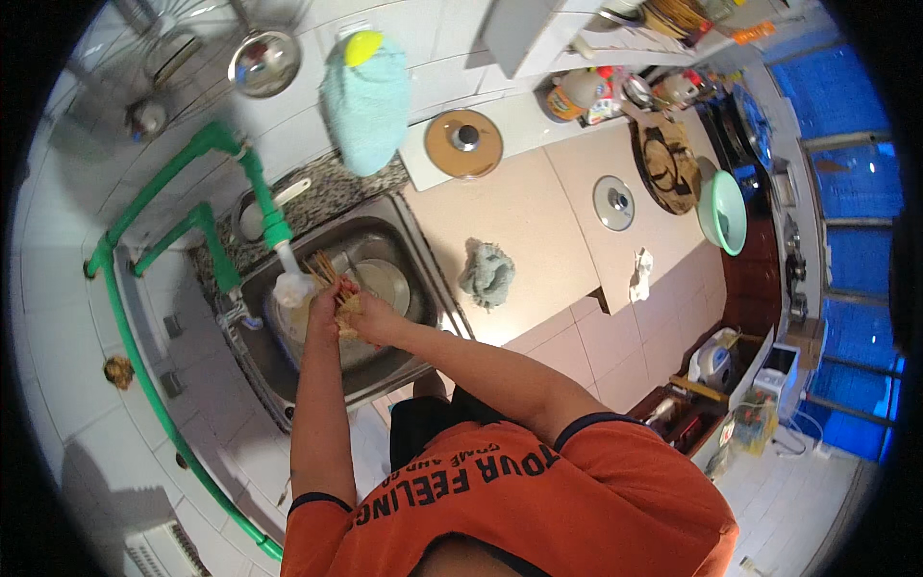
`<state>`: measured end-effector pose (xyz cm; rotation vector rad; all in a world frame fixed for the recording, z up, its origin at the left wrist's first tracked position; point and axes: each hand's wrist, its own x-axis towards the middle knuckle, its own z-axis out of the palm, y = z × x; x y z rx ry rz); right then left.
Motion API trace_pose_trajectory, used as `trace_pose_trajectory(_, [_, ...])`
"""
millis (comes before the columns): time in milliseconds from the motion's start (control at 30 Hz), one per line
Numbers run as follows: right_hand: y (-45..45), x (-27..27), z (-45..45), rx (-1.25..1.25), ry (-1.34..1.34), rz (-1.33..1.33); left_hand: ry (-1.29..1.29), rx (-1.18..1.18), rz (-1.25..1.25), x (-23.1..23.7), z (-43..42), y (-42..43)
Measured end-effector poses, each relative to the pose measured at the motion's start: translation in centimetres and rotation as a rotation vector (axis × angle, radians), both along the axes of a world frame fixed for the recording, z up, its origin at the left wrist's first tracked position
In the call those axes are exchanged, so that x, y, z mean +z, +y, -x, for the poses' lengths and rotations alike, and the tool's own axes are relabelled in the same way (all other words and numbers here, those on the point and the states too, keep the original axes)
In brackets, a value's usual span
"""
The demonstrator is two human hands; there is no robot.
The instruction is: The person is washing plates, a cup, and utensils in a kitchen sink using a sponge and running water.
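Note:
Over the stainless steel sink [425,249], my left hand [324,314] and my right hand [378,319] meet around a bundle of thin wooden sticks [326,268], which look like chopsticks. A yellowish sponge or cloth [350,317] is pressed between the hands, with something reddish beside it. Just left of the sticks, a tap outlet with a white cover [293,288] hangs from a green pipe. Beneath the hands a pale round dish or pan [386,285] lies in the sink. My fingertips are partly hidden by the bundle.
A grey cloth [488,274] lies on the counter right of the sink. Beyond are a brown lid [464,143], a glass lid [614,203] and a green basin [723,213]. Green pipes [137,335] run along the left wall; a ladle [265,63] and a light blue towel [366,108] hang above.

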<state>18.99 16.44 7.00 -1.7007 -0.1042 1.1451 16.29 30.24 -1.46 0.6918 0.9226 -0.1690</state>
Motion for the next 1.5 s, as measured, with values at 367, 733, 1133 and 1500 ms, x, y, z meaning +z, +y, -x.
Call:
trace_pose_trajectory(367, [-4.6, 1.2, 1.7, 0.255, -0.286, 0.043, -0.021, 0.391, -0.247, -1.1, -2.2, 1.3])
trace_pose_trajectory(733, [-5.8, -9.3, 1.4, 0.130, -0.476, -0.029, -0.310, 0.148, -0.067, 4.2, 1.1, 0.0])
trace_pose_trajectory(1133, [-3.6, -10.3, 1.9, 0.071, -0.409, -0.008, -0.421, 0.099, 0.191, 4.9, -0.6, 2.2])
trace_pose_trajectory(1500, [-2.4, -11.6, 2.6, 0.109, -0.475, 0.007, -0.410, 0.059, 0.109, 4.5, -0.6, 2.5])
